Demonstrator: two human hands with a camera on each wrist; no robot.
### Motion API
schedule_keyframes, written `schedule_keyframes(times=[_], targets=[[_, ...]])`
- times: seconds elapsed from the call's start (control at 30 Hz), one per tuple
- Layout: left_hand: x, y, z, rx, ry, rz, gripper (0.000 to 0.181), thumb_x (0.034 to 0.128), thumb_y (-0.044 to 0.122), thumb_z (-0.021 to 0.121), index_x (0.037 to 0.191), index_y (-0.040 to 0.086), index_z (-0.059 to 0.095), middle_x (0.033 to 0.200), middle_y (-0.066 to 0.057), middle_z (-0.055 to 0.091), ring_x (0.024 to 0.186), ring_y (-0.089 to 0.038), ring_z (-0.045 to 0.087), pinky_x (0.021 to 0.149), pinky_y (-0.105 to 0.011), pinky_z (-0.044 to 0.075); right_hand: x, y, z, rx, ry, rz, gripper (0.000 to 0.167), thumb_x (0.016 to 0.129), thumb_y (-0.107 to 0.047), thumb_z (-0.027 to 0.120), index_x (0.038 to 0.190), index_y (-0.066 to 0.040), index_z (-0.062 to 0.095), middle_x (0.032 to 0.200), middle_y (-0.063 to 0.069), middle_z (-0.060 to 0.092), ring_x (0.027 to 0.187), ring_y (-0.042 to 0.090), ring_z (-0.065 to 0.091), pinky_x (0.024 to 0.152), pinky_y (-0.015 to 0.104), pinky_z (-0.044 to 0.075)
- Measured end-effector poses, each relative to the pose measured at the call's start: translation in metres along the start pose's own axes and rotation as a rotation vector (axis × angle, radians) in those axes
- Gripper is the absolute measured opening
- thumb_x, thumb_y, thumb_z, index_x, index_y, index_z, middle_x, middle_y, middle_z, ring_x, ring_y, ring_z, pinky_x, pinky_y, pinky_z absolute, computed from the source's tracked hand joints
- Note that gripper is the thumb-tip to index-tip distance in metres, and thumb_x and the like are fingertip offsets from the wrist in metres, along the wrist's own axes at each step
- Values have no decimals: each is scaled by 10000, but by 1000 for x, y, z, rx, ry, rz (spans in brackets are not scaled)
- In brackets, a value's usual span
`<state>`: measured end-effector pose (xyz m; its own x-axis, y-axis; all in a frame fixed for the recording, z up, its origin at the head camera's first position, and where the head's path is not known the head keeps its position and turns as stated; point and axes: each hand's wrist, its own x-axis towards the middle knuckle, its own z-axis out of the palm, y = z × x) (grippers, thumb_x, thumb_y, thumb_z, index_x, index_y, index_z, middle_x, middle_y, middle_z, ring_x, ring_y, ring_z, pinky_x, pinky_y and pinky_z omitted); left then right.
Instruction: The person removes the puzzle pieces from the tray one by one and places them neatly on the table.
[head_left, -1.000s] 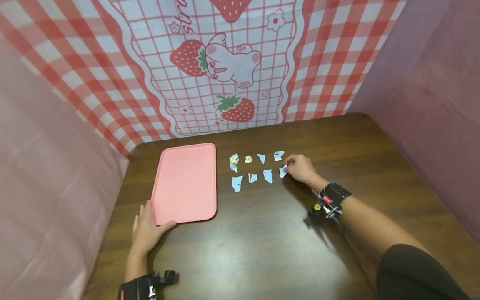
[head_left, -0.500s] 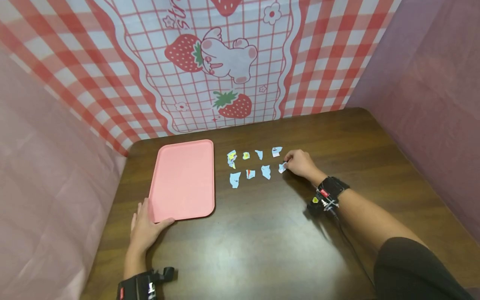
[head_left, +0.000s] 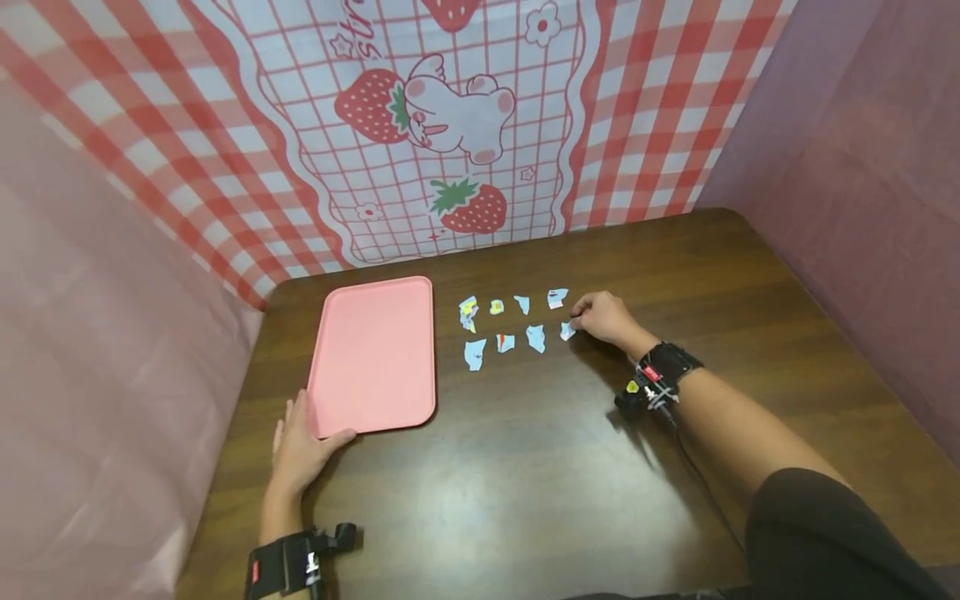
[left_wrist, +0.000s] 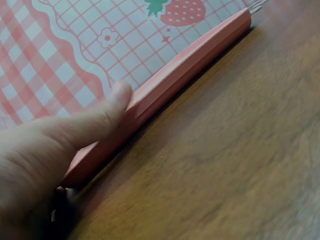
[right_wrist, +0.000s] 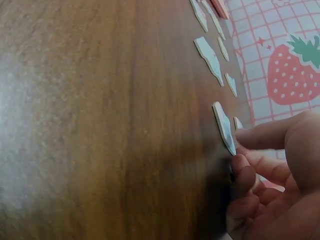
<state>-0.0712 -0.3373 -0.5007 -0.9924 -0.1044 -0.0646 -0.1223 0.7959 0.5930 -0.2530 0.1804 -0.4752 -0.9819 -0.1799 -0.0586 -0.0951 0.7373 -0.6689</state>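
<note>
My left hand point(head_left: 298, 450) holds the near left corner of a pink tray point(head_left: 375, 358), its thumb point(left_wrist: 97, 120) along the near side and its fingers on the left side. In the head view, several small irregular light-blue pieces form two rows right of the tray. At the right end of the near row, my right hand point(head_left: 606, 319) pinches the end of one piece point(head_left: 567, 331) flat on the table. The right wrist view has that piece point(right_wrist: 224, 127) edge-on, with its near end at the thumb and fingertips. Some fingers hide part of it.
Everything lies on a dark brown wooden table point(head_left: 480, 492). A red-and-white strawberry cloth point(head_left: 457, 125) hangs behind it, with pink cloth at both sides. Among the other pieces are a yellow-marked one point(head_left: 468, 312) and a red-marked one point(head_left: 506, 342).
The head view shifts slightly. My right fingers stay at the same piece, which has turned a little. The left hand remains on the tray corner.
</note>
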Motion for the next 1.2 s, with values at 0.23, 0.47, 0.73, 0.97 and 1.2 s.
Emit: schedule_keyframes(times=[0.23, 0.47, 0.73, 0.97, 1.2], targets=[[15, 9, 0, -41, 14, 35, 1047, 932, 409, 685, 1568, -103, 29, 1624, -332, 57, 1506, -478, 2, 1195, -594, -27, 11, 6, -16, 51, -112, 26, 239, 914, -187, 688, 1020, 27, 684, 899, 127, 666, 787, 236, 592, 649, 327, 468], [39, 16, -1, -48, 29, 63, 939, 993, 415, 575, 1562, -116, 50, 1624, -330, 61, 1502, -490, 5, 1193, -600, -33, 29, 13, -26, 111, -174, 64, 281, 943, -205, 666, 1078, 41, 652, 823, 82, 606, 669, 153, 530, 530, 277, 429], [56, 21, 2, -89, 13, 9, 957, 1001, 481, 548, 1582, -67, 21, 1611, -355, 30, 1479, -539, 1, 1179, -642, -10, 38, 20, -39, 157, -169, 84, 312, 957, -186, 646, 1134, 65, 593, 785, 77, 562, 616, 148, 491, 498, 265, 402], [53, 18, -4, -102, -31, -47, 947, 1013, 507, 514, 1592, -31, -8, 1616, -346, -13, 1453, -587, -32, 1166, -670, 18, 30, 22, -31, 49, -95, 52, 368, 930, -241, 668, 1144, 57, 641, 947, 171, 668, 830, 267, 609, 696, 361, 494], [57, 38, -16, 138, 28, 51, 965, 994, 579, 506, 1589, -52, 84, 1593, -397, 17, 1448, -580, -126, 1092, -769, -31, 18, 16, -34, -171, 119, -123, 379, 912, -214, 664, 1195, 38, 658, 1137, 247, 667, 1069, 414, 620, 923, 539, 480]])
